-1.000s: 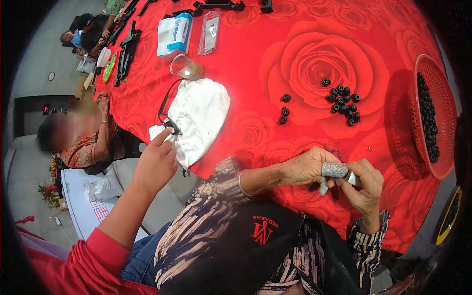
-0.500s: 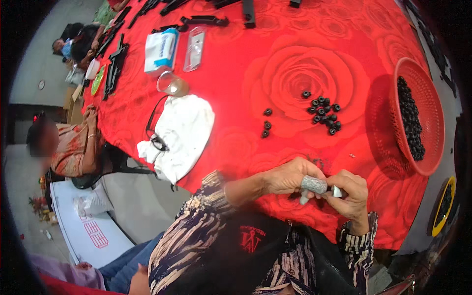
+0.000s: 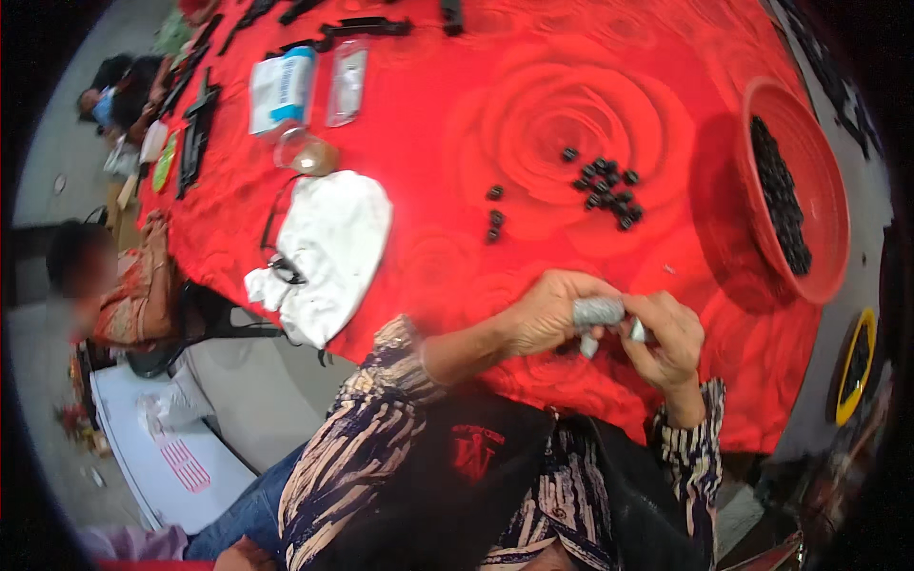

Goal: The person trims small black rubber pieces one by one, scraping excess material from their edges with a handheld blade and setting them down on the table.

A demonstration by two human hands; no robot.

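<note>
My left hand (image 3: 552,312) and my right hand (image 3: 672,341) meet fingertip to fingertip above the near edge of the red table. Both are closed in a pinch. Grey wrapping (image 3: 598,312) covers what looks like a finger of my left hand, and a pale wrapping shows at my right thumb (image 3: 638,330). Whatever lies between the fingertips is too small or hidden to make out. Just beyond the hands, a loose group of small black ring-shaped parts (image 3: 607,188) rests on the cloth, with a few more (image 3: 495,219) to its left.
To the right, a red plastic basket (image 3: 838,224) holds many black parts. A yellow-rimmed tray (image 3: 845,400) is beyond it. Left are a white cloth (image 3: 335,257) with glasses (image 3: 286,269), a plastic cup (image 3: 293,150), a tissue pack (image 3: 286,88) and black bars (image 3: 197,128). Another person (image 3: 133,285) sits left.
The whole view has shifted, so table items appear farther left and higher. My hands remain together in a pinch, with the fingers slightly rearranged. The black parts keep their layout.
</note>
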